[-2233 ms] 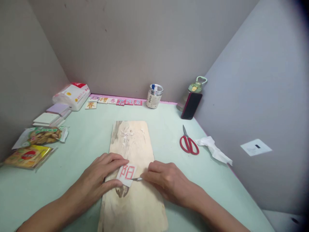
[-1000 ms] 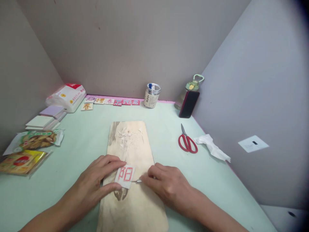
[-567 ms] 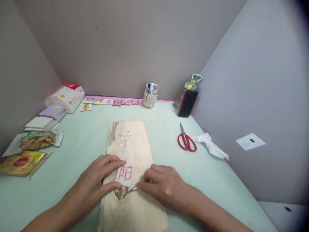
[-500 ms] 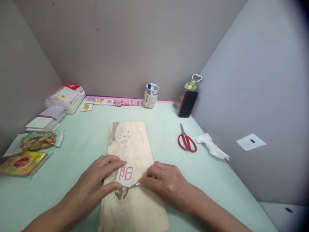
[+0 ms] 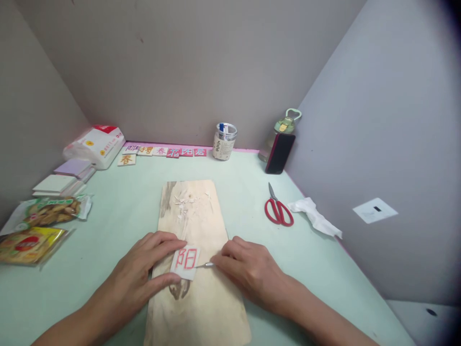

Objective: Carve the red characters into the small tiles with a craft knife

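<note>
The left hand (image 5: 139, 276) pins a small white tile (image 5: 185, 262), marked with a red character, flat on the wooden board (image 5: 201, 307), thumb and forefinger pressing its edges. To the right, the right hand (image 5: 252, 274) pinches a thin metal blade (image 5: 205, 265), its tip touching the tile's right edge.

left hand (image 5: 139, 276): bare, no ring | right hand (image 5: 252, 274): bare | forearms: unsleeved

left hand (image 5: 142, 278) pins tile (image 5: 185, 262) on board (image 5: 196, 307) | right hand (image 5: 252, 274) holds blade (image 5: 204, 265) (tip at tile edge)
</note>
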Demonstrator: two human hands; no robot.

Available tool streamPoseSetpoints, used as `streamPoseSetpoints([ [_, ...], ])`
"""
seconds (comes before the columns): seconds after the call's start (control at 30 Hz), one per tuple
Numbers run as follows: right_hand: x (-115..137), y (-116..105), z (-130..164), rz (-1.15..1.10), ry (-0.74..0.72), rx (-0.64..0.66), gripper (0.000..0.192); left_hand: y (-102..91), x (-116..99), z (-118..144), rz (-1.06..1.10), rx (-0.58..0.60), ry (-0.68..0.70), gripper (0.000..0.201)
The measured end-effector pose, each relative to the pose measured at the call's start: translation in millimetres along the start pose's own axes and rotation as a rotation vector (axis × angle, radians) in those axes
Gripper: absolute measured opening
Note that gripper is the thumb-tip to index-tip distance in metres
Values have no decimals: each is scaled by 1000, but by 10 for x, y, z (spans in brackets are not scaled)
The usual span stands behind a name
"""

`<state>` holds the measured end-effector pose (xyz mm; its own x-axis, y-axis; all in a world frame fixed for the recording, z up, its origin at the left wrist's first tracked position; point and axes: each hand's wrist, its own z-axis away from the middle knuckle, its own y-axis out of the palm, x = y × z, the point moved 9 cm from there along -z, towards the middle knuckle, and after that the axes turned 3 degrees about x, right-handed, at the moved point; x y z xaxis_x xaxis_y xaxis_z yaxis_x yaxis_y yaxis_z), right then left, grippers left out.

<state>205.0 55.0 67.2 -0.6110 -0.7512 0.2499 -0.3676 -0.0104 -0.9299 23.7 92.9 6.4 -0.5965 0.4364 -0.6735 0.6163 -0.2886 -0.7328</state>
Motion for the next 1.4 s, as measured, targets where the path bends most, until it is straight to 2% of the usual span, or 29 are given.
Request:
streamPoseSetpoints([
  [0.2, 34, 79, -9, 38, 51, 157, 24, -13, -4, -3, 15, -17, 8, 39],
  [0.33, 33, 119, -9, 50, 72, 214, 19, -25, -18, 10, 13, -41, 15, 41],
  [0.43, 39, 109, -14, 66, 49, 182, 20, -29, -29, 14, 16, -49, 7, 40],
  [0.63, 138, 6, -30, 170, -93, 54, 27, -39, -36, 12, 40, -31, 4, 41],
  [0.73, 142, -18, -37, 186, -98, 40, 30, -20, -34, 9, 40, 40, 13, 47],
  [0.83, 166, -41, -34, 196, -105, 28, 29, -8, -26, 7, 38, 98, 10, 43],
  [1.03, 294, -91, -3, 257, -202, 8, 21, -16, -13, 2, 68, 88, -11, 41],
  [1.4, 219, -94, 7, 181, -156, -15, 25, -23, -13, -3, 38, 80, -6, 40],
])
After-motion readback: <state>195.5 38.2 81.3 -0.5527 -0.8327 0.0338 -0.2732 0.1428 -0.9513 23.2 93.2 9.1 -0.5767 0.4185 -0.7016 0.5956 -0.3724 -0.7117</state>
